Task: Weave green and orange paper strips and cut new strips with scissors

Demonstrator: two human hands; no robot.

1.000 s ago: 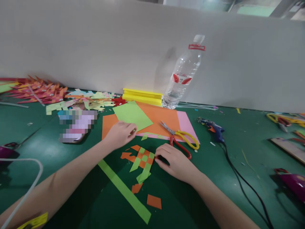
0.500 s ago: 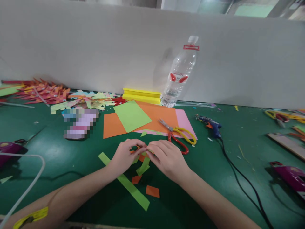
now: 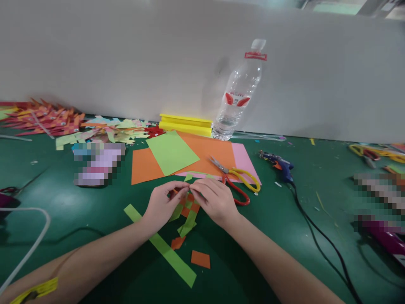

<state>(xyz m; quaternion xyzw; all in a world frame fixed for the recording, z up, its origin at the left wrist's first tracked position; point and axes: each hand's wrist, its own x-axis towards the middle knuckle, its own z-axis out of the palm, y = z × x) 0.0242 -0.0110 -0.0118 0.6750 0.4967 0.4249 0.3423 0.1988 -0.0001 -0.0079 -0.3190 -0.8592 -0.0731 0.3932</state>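
Pinched between both my hands is a woven paper piece (image 3: 188, 207) in an orange and green checker pattern, with loose green ends hanging at its lower side. My left hand (image 3: 163, 207) closes thumb and forefinger on its upper edge. Fingertip to fingertip with it, my right hand (image 3: 217, 200) pinches the same edge, covering part of the paper. A long green paper strip (image 3: 167, 252) lies slanted under my left wrist. Below the woven piece are an orange paper rectangle (image 3: 200, 259) and a smaller orange bit (image 3: 178, 242).
Scissors (image 3: 232, 172) rest on orange sheets (image 3: 209, 147), beside a green sheet (image 3: 172, 153). Behind stand a plastic bottle (image 3: 236, 101) and a yellow holder (image 3: 185, 125). A corded glue gun (image 3: 280, 164) lies right; paper scraps (image 3: 117, 130) and a phone-shaped object (image 3: 101, 164) lie left.
Both hands have shifted slightly up and left, still pinching the woven paper. More of its checker pattern shows between them now. The camera view has tilted a little.
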